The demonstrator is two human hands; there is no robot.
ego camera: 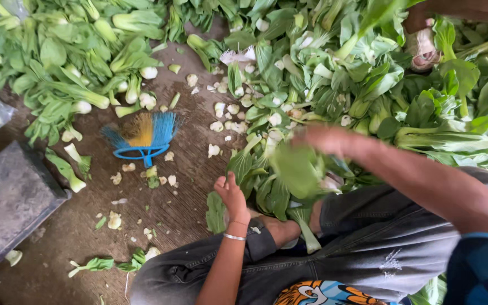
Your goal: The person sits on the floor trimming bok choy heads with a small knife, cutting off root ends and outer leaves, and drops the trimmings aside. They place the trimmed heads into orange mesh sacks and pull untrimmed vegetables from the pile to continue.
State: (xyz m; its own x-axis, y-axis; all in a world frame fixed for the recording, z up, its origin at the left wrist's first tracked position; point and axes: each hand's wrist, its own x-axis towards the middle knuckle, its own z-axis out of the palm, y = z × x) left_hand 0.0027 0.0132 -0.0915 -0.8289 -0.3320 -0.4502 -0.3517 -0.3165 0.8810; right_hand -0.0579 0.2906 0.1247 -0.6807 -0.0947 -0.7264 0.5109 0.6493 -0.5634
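My left hand (231,195) is low in the middle, fingers up and spread, gripping nothing; it rests just by the leaves in front of my knee. My right hand (320,138) reaches fwd over the pile, blurred, and it seems closed on a green bok choy leaf (296,168) that hangs under it, betw. both hands. I cannot tell the grip exactly bc of the blur. The big bok choy pile (368,85) lies in front and to the right, touching my legs. Cut white stem ends (224,116) are scattered on the brown floor (187,186), left of the pile. A small blue hand broom (142,135) lies further left, well apart from my hands. Another person's foot (423,45) stands in the pile at top right.
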